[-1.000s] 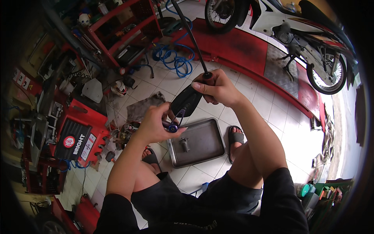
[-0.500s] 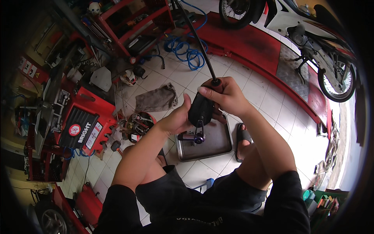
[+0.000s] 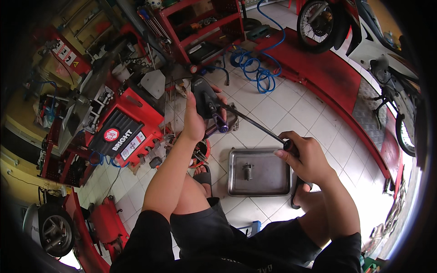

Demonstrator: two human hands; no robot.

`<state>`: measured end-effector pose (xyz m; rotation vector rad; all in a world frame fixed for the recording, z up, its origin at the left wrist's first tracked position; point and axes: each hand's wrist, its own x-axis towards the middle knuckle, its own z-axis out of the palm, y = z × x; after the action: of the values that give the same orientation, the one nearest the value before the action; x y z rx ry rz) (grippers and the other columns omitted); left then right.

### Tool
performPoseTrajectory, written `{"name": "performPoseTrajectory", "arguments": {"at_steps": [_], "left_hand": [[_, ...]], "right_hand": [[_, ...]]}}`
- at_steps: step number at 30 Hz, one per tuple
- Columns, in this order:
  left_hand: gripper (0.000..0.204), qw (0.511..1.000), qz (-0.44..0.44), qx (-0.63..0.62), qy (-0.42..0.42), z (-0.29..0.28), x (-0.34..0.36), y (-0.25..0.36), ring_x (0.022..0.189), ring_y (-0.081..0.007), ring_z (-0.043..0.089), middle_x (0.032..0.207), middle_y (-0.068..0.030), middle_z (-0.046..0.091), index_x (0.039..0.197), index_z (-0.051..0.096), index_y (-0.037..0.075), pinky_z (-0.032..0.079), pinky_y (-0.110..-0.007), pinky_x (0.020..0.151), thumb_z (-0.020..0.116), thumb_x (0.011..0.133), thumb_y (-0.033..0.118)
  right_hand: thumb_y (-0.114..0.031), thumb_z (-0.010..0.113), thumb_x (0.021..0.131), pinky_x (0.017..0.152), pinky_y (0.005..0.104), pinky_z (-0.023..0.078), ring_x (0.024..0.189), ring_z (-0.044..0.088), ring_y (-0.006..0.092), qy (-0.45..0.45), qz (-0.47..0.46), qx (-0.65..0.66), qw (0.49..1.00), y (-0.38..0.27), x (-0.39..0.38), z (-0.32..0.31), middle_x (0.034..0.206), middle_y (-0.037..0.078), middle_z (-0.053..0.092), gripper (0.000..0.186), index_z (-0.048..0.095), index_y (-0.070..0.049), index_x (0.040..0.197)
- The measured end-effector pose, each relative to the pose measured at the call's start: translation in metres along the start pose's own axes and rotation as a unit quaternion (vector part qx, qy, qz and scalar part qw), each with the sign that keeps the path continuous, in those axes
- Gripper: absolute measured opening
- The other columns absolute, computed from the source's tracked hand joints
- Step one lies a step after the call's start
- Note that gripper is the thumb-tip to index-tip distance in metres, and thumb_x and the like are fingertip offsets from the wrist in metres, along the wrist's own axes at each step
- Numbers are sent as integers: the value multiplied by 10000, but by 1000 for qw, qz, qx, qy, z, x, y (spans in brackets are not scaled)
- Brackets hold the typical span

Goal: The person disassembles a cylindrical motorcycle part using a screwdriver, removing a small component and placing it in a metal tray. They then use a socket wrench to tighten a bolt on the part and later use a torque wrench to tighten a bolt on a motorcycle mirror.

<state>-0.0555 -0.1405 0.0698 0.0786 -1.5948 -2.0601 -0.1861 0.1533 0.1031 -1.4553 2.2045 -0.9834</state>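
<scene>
My left hand (image 3: 194, 122) is wrapped around a black side mirror (image 3: 203, 98), its dark back turned toward me. A short arm on the mirror ends in a purple clamp (image 3: 221, 129). In my right hand (image 3: 314, 160) is a long screwdriver (image 3: 257, 124), gripped by its dark red and black handle. The shaft slants up and left to the mirror, and its tip meets the mirror near the arm's base; whether it sits in a screw I cannot tell. Below my hands, a shallow metal tray (image 3: 231, 184) on the floor holds a small metal cylindrical part (image 3: 247, 171).
A red tub of tools (image 3: 205, 157) stands left of the tray, near a red workshop machine (image 3: 144, 107). Beyond are a red tool cart (image 3: 200, 27), a coiled blue hose (image 3: 261, 68) and a red lift platform (image 3: 314, 68) with a motorcycle (image 3: 382, 68) on it.
My right hand has swung the screwdriver from pointing up and away to pointing at the mirror. My left hand has moved the mirror up and left, away from above the tray. The view has shifted.
</scene>
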Motion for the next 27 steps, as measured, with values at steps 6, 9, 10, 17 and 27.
{"name": "performPoseTrajectory", "arguments": {"at_steps": [6, 9, 10, 17, 27], "left_hand": [[875, 1000, -15, -3, 3, 2, -6, -3, 788, -218, 639, 952, -147, 638, 1231, 475, 23, 542, -341, 712, 304, 927, 826], [868, 1000, -18, -18, 18, 3, -6, -5, 803, -210, 636, 956, -138, 636, 1232, 478, 33, 536, -336, 748, 303, 927, 827], [866, 999, -17, -25, 23, 3, -5, -5, 805, -209, 634, 958, -135, 635, 1232, 479, 36, 533, -336, 759, 303, 927, 827], [850, 1000, 7, -11, 27, -6, 0, -9, 787, -208, 624, 959, -136, 633, 1226, 486, 50, 534, -335, 724, 304, 927, 825], [823, 999, 16, 26, 27, -4, -1, -7, 779, -201, 618, 952, -138, 635, 1229, 501, 46, 536, -331, 690, 319, 946, 798]], "right_hand": [[-437, 685, 935, 612, 444, 525, 660, 679, 385, 28, -29, -83, 996, 4, -4, 5, 730, 161, 698, 464, 643, -7, 1104], [-456, 659, 948, 602, 451, 517, 648, 670, 392, 34, -28, -103, 994, 4, -2, 8, 721, 169, 691, 458, 654, -13, 1063], [-457, 652, 952, 602, 453, 516, 650, 669, 394, 34, -24, -106, 994, 3, -2, 9, 717, 172, 688, 453, 657, -14, 1049], [-457, 627, 970, 607, 464, 515, 658, 671, 396, 52, -11, -114, 992, 3, -3, 13, 691, 179, 676, 446, 662, -14, 1021], [-456, 624, 974, 613, 459, 521, 667, 675, 390, 46, -2, -118, 992, 3, -3, 13, 715, 169, 689, 445, 661, -14, 1008]]}}
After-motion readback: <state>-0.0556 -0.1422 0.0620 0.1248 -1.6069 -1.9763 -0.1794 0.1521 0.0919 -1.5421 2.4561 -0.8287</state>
